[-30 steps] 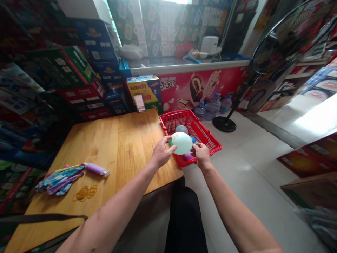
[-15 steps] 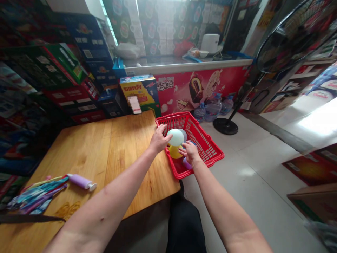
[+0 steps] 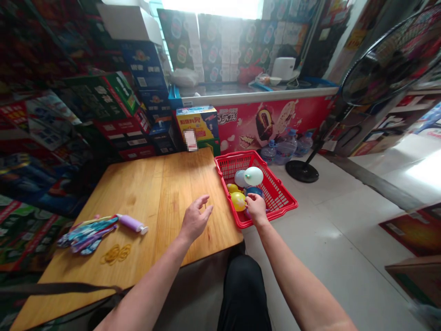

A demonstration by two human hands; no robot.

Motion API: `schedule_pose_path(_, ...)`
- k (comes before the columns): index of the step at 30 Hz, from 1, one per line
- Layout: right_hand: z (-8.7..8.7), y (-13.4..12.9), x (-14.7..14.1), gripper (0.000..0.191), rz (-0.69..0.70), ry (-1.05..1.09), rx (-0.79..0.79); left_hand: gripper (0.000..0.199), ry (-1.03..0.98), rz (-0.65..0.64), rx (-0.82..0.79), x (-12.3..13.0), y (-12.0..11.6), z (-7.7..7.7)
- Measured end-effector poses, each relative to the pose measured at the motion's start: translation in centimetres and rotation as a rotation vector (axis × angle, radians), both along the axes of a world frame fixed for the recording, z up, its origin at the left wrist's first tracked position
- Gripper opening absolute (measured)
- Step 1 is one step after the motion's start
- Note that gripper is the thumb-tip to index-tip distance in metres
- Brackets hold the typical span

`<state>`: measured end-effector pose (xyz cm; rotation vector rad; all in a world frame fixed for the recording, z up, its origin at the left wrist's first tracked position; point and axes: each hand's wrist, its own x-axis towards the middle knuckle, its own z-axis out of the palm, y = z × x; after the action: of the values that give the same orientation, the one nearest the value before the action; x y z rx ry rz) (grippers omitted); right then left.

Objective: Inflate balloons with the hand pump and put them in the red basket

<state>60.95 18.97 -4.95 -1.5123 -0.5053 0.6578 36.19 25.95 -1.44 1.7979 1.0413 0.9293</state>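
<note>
My left hand [image 3: 196, 219] hovers above the wooden table, its thumb and fingers apart and no balloon in it. Over the near side of a red plastic basket [image 3: 279, 201] is my right hand [image 3: 257, 208], fingers loosely bent beside a yellow balloon [image 3: 237, 201]; whether they touch it I cannot tell. A pale green balloon [image 3: 254, 175] rests on top in the basket, knot facing left. Around it lie a greyish balloon [image 3: 240, 178], a dark blue balloon [image 3: 254, 191] and a smaller yellow one [image 3: 233, 188]. A purple balloon is mostly hidden behind my right hand.
On the wooden table [image 3: 155, 184] lie a purple hand pump [image 3: 132, 224], uninflated balloons [image 3: 91, 234] and rubber bands [image 3: 116, 253]. Boxes [image 3: 198, 124] and a red freezer [image 3: 241, 120] stand behind. Water bottles [image 3: 285, 149] and a fan base [image 3: 302, 171] are on the floor to the right.
The pale green balloon, earlier between my hands, now lies in the basket farther right. My left hand has drawn back left over the table; my right hand stays over the basket. The view has shifted.
</note>
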Motion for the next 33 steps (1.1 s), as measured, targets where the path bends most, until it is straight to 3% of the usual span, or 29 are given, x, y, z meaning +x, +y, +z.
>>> schedule_pose_path(7,2.1,-6.5,-8.0,0.024,-0.007,-0.117,-0.004,0.041,0.015,0.162,-0.066,-11.7,-7.6,-0.5)
schedule_pose_path(12,2.1,-11.6,-15.1,0.024,0.239,-0.298,-0.067,0.04,0.022,0.251,-0.142,-19.7,-12.5,-1.6)
schedule_pose_path(16,1.4,-14.4,-18.8,0.022,0.397,-0.524,-0.093,0.036,0.052,0.353,-0.14,-26.1,-15.1,-2.6)
schedule_pose_path(22,0.8,-15.2,-21.5,0.024,0.503,-0.847,-0.165,0.041,0.104,0.498,-0.12,-35.5,-16.3,-3.1)
schedule_pose_path(33,0.7,-14.5,-23.4,0.021,0.552,-1.007,-0.316,0.052,0.144,0.808,-0.032,-50.3,-15.3,-0.6)
